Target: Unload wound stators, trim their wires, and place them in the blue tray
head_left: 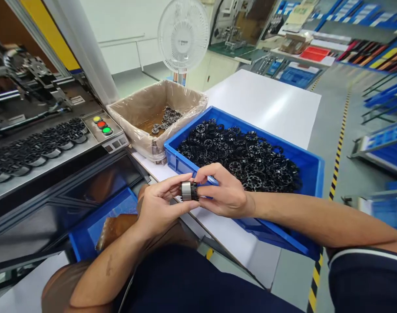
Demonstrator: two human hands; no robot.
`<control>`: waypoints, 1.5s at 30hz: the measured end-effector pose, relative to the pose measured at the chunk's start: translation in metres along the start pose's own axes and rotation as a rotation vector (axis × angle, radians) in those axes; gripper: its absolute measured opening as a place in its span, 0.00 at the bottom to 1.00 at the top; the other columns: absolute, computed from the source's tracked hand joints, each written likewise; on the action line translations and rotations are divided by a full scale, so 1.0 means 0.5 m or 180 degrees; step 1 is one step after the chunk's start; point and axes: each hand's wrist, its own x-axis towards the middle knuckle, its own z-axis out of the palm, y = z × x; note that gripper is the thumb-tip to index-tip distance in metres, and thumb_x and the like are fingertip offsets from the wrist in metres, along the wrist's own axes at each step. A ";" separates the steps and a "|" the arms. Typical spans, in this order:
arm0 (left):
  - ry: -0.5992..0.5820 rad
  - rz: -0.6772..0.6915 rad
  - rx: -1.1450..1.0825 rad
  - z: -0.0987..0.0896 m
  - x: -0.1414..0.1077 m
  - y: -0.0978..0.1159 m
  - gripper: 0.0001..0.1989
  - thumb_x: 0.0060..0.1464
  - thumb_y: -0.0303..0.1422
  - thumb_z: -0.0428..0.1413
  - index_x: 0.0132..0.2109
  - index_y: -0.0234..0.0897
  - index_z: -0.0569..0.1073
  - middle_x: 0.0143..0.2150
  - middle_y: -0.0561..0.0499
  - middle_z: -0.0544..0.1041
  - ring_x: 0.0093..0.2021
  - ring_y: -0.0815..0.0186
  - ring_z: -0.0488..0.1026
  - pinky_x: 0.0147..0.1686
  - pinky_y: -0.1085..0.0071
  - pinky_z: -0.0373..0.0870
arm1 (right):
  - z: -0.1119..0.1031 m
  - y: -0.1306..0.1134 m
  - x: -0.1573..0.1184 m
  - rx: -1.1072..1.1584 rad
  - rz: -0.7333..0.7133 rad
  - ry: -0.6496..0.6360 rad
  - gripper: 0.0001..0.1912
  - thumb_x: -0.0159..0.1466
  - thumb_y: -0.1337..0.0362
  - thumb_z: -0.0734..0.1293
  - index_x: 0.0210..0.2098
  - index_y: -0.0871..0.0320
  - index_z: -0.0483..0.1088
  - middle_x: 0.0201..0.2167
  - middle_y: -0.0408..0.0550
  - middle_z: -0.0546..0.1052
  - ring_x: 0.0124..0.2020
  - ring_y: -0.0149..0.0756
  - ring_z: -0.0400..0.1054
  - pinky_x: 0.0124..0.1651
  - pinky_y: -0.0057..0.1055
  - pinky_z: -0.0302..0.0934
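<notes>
Between my two hands is a small motor stator core (pixel 186 191), a silvery metal ring with black plastic at its ends. My left hand (pixel 161 200) grips it from the left, with the thumb below and the fingers above. From the other side, my right hand (pixel 223 191) pinches the black toothed end with its fingertips. Just behind my hands, a blue bin (pixel 317 174) holds a heap of black plastic end caps (pixel 231 148).
Left of the bin stands a plastic-lined box (pixel 146 143) with black and metal parts inside. A machine bench (pixel 100 150) carries rows of similar stators (pixel 38 148) and coloured buttons. A fan (pixel 183 37) stands behind. The white table (pixel 266 98) extends behind the bin.
</notes>
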 end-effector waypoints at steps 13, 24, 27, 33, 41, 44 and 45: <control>0.0058 -0.0011 0.0484 -0.012 -0.003 0.016 0.27 0.37 0.22 0.73 0.48 0.43 0.83 0.40 0.51 0.86 0.38 0.64 0.84 0.40 0.78 0.81 | 0.003 0.021 0.002 -0.0049 -0.0265 0.0019 0.13 0.68 0.63 0.68 0.47 0.67 0.69 0.41 0.58 0.76 0.44 0.35 0.73 0.44 0.32 0.74; 0.0072 0.0042 0.0559 -0.001 0.000 0.017 0.26 0.36 0.27 0.75 0.47 0.40 0.83 0.39 0.49 0.86 0.36 0.61 0.84 0.38 0.75 0.82 | -0.009 0.020 0.004 -0.0100 -0.0290 0.0043 0.10 0.68 0.66 0.69 0.47 0.63 0.70 0.41 0.55 0.78 0.44 0.36 0.74 0.45 0.34 0.74; -0.0022 0.0023 0.0446 -0.002 -0.002 0.017 0.26 0.39 0.26 0.74 0.48 0.41 0.83 0.39 0.49 0.86 0.38 0.61 0.84 0.40 0.75 0.82 | -0.012 0.020 0.004 -0.0163 -0.0365 -0.0018 0.10 0.68 0.64 0.69 0.47 0.63 0.70 0.40 0.55 0.78 0.44 0.37 0.74 0.44 0.37 0.75; -0.0057 -0.0021 0.0429 -0.011 -0.007 0.015 0.23 0.42 0.28 0.73 0.48 0.39 0.82 0.41 0.47 0.86 0.40 0.60 0.84 0.42 0.72 0.82 | -0.010 0.019 0.005 -0.0141 -0.0415 0.0034 0.13 0.67 0.63 0.70 0.47 0.65 0.71 0.41 0.58 0.77 0.44 0.38 0.74 0.43 0.36 0.75; -0.0012 -0.0139 0.0558 -0.012 -0.012 0.019 0.23 0.40 0.33 0.74 0.47 0.38 0.83 0.40 0.46 0.86 0.39 0.59 0.84 0.41 0.70 0.82 | -0.008 0.018 0.005 -0.0218 -0.0548 0.0037 0.13 0.67 0.62 0.69 0.47 0.65 0.71 0.39 0.56 0.77 0.43 0.39 0.74 0.42 0.39 0.76; -0.0038 -0.0221 0.0533 -0.009 -0.014 0.020 0.23 0.40 0.36 0.74 0.46 0.38 0.83 0.41 0.45 0.85 0.40 0.58 0.84 0.41 0.69 0.83 | -0.010 0.015 0.006 -0.0318 -0.0639 0.0014 0.12 0.69 0.60 0.67 0.45 0.64 0.71 0.38 0.56 0.77 0.42 0.39 0.74 0.40 0.38 0.75; -0.0048 -0.0218 0.0520 -0.008 -0.015 0.020 0.23 0.40 0.36 0.74 0.46 0.37 0.83 0.42 0.44 0.85 0.40 0.58 0.84 0.41 0.69 0.83 | -0.012 0.014 0.006 -0.0368 -0.0674 -0.0003 0.11 0.70 0.61 0.66 0.45 0.64 0.72 0.38 0.55 0.77 0.41 0.39 0.74 0.40 0.37 0.75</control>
